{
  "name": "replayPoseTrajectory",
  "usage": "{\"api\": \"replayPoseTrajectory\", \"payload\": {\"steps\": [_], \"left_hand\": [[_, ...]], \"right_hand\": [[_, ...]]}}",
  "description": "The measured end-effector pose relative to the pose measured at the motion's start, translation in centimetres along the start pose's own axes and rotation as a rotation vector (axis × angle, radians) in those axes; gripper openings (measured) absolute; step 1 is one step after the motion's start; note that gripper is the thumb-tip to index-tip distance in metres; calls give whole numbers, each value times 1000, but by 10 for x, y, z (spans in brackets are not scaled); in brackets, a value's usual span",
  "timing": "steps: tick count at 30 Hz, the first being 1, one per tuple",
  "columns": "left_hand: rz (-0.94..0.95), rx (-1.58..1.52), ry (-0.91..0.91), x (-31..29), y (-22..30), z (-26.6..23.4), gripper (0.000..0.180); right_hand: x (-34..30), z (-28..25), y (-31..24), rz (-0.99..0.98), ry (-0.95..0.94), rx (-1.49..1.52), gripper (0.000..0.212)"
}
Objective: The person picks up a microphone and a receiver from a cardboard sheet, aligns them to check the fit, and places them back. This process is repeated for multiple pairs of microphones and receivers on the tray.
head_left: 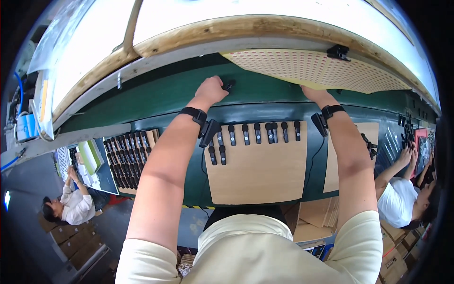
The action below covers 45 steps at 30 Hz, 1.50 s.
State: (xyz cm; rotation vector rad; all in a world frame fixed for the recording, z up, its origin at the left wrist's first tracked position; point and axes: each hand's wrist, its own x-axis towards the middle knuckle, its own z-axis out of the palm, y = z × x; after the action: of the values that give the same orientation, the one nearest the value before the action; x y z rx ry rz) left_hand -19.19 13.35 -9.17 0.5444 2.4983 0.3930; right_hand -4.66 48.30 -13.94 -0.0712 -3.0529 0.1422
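Note:
My left hand (212, 90) is closed at the far side of the green bench, with a small black microphone-like device (229, 85) at its fingertips. Over to the right, my right hand (313, 93) reaches to the lower edge of a yellow sheet (302, 71) patterned with small red marks. The sheet covers its fingers. A brown cardboard sheet (257, 175) lies before me, bearing a row of similar black devices (246, 134) with rounded tops and grey patches. Two more devices (222, 155) lie below the row's left end.
A black clip (338, 52) holds the yellow sheet to the wooden rail (265, 23). Many black devices (127, 158) fill a board on the left. Another cardboard sheet (333, 161) lies right. Co-workers sit at left (78, 206) and right (399, 201). Cables hang beside my wrists.

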Motion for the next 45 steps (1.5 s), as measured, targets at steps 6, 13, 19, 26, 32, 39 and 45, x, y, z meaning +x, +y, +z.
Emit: {"api": "replayPoseTrajectory", "payload": {"steps": [6, 13, 19, 26, 32, 39, 45], "left_hand": [[-111, 67, 1, 11, -2, 13, 44], [-40, 204, 130, 17, -17, 24, 34], [75, -129, 208, -25, 4, 6, 30], [534, -600, 430, -141, 27, -5, 20], [545, -656, 388, -250, 15, -17, 22], [547, -672, 403, -319, -4, -21, 18], [553, -670, 422, -338, -6, -23, 17]], "right_hand": [[4, -25, -28, 151, -30, 162, 31], [-26, -44, -23, 87, -56, 154, 34], [-88, -108, -75, 86, 112, 628, 34], [-168, -153, -160, 341, 213, 870, 27], [-207, -184, -229, 449, 163, 1123, 24], [-215, -212, -272, 341, 66, 1158, 22], [-214, -222, -286, 184, 142, 1060, 21]]}}
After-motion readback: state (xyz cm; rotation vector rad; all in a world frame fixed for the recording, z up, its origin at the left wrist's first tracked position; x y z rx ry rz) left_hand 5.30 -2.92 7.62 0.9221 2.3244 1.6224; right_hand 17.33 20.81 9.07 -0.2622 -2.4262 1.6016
